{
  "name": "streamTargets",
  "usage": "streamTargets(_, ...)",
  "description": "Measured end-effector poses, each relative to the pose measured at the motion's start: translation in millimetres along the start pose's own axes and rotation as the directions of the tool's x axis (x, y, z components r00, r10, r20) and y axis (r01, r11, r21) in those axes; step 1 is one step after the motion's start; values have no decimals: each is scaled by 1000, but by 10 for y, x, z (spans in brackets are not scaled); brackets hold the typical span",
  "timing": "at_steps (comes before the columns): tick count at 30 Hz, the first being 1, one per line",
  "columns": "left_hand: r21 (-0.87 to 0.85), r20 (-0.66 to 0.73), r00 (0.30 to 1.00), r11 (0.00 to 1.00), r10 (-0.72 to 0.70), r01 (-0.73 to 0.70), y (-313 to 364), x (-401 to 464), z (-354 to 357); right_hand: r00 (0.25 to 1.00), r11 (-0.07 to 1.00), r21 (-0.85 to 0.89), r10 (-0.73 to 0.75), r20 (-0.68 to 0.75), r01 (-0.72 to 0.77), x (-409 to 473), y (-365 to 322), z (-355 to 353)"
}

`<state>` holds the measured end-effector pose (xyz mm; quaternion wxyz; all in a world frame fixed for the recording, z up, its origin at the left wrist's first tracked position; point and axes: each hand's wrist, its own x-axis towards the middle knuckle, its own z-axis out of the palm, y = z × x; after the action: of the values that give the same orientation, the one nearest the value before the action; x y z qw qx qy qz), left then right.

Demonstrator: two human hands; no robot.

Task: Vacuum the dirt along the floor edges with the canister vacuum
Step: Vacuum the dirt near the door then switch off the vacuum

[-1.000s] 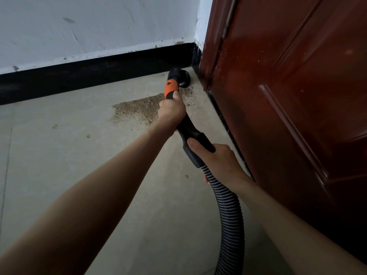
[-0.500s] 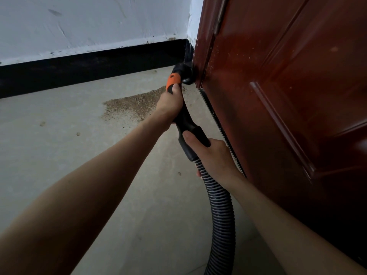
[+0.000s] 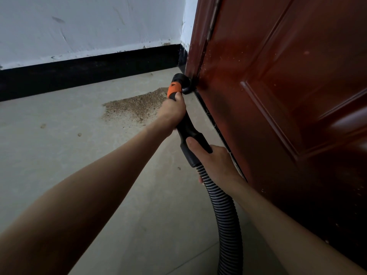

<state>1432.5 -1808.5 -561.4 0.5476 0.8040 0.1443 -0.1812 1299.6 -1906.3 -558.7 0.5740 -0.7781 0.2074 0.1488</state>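
Moved right since a second ago: nozzle off the corner by the skirting, now jammed against the foot of the door edge; dirt patch untouched.

Largest first:
- Dark red-brown panelled wooden door (image 3: 288, 108), fills right side, bottom edge running toward the corner.
- Pale grey concrete floor (image 3: 69, 155), white wall with black painted skirting band (image 3: 89, 73) behind.
- Black ribbed vacuum hose (image 3: 224, 211), runs from bottom of view up to the handle; canister not in view.
- Black plastic wand handle with orange collar (image 3: 174, 89), long axis pointing away and slightly left of the door line, parallel to the door bottom.
- Brown sandy dirt patch (image 3: 135, 107), on the floor left of the wand, near the skirting but apart from it.
- Round black nozzle head (image 3: 183, 84), touching the door's lower corner, just right of the patch.

Hands:
- Left hand (image 3: 172, 112), curled round the wand just below the orange collar, nearer the nozzle and the dirt.
- Right hand (image 3: 214, 161), wrapped round the handle base where the hose joins, thumb along the top.

Likely step: working the door-edge gap. Key relation: dirt lies left of the nozzle and of the left hand, so next sweep probably needs a leftward swing, steered by left hand. Bulk of dirt not yet picked up.
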Motion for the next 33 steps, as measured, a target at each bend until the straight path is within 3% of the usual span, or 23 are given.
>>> streamTargets(26, 78, -83, 995, 996, -47, 53, -38, 16, -325, 997, 999, -35, -15, 79, 18, -30, -141, 246)
streamTargets(33, 118, -103, 994, 993, 20, -8, 16, 36, -320, 996, 999, -22, -30, 83, 32, -30, -171, 223)
